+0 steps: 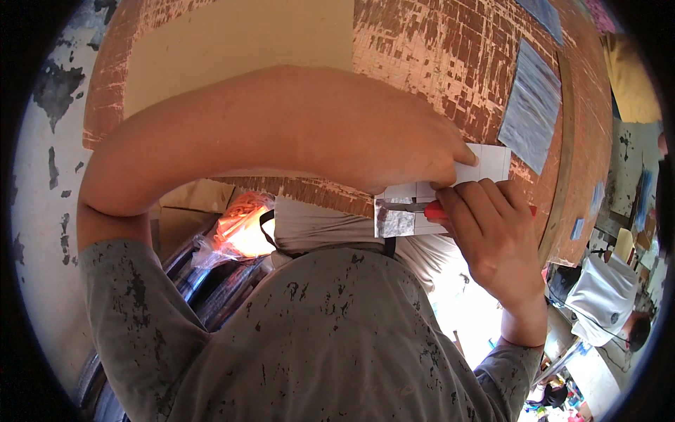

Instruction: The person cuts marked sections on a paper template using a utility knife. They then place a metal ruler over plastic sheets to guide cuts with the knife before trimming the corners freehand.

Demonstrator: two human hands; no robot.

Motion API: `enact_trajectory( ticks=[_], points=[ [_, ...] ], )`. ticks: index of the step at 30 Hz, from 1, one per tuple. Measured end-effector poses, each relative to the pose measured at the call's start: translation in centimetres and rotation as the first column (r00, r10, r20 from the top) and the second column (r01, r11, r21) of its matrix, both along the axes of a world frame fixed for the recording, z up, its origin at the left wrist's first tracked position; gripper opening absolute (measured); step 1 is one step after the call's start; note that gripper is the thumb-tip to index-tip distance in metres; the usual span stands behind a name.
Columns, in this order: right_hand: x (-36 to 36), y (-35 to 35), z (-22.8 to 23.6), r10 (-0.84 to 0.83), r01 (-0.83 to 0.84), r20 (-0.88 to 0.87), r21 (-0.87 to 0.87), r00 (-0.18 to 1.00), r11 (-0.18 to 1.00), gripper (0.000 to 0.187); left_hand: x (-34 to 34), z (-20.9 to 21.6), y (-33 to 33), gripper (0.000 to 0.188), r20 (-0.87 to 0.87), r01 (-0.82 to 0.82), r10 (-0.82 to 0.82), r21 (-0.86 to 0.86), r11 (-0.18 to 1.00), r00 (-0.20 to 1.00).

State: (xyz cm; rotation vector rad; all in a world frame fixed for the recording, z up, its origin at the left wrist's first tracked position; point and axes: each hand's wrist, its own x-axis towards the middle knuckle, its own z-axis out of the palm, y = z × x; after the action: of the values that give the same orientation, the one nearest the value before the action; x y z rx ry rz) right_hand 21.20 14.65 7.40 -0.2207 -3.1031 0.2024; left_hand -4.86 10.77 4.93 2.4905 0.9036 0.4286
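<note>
My left hand (415, 151) lies flat on a white card (485, 165) with thin lines on it, and my fingers press it down at the near edge of the counter (450, 63), which is brown and cracked all over. That hand holds nothing; it only pushes. My right hand (492, 232) has a closed grip on a small cutter with a red handle (437, 209). The cutter lies sideways, its long way going from right to left. The red end sits in my fist and the thin silver blade sticks out to the left, just over a shiny silver sheet (395, 219) that hangs off the counter edge under the card. I think the blade is touching that sheet, but I cannot tell for sure. My left fingers are very near the blade, right above it, so if the cutter slips up I could nick them. The card and the shiny sheet stick out past the edge with nothing under them, so they could bend or tear if I push too hard. If my left hand lets up, the card could slide and the cut would go crooked. Farther off on the counter lie a big tan sheet (239, 42) and a grey-blue sheet (531, 105).
</note>
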Motion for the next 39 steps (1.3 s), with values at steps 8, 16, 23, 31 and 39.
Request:
enact_trajectory(
  ticks=[8,16,23,31,39],
  points=[
    [-0.5,0.2,-0.4,0.026,-0.025,-0.018,0.026,1.000,0.999,0.029,0.0,-0.7,0.6,0.022,0.097,0.013,-0.007,-0.062,0.998,0.995],
    [-0.9,-0.1,0.0,0.018,-0.018,0.005,-0.007,1.000,1.000,0.029,-0.3,-0.4,0.4,0.019,0.072,0.009,-0.003,-0.083,0.996,0.997],
    [-0.9,-0.2,0.0,-0.017,0.019,0.031,-0.043,0.999,0.999,0.029,-0.1,-0.8,0.5,0.020,0.053,-0.001,0.005,-0.078,0.997,0.999],
    [-1.1,-0.1,0.4,-0.028,0.031,0.054,-0.047,0.998,0.998,0.030,-0.1,0.0,0.5,0.022,0.002,-0.001,0.002,-0.136,0.991,1.000],
    [-1.0,-0.2,0.4,-0.022,0.026,0.063,-0.056,0.998,0.998,0.030,0.0,-1.1,0.5,0.020,0.077,-0.001,0.006,-0.071,0.997,0.997]
  ],
)
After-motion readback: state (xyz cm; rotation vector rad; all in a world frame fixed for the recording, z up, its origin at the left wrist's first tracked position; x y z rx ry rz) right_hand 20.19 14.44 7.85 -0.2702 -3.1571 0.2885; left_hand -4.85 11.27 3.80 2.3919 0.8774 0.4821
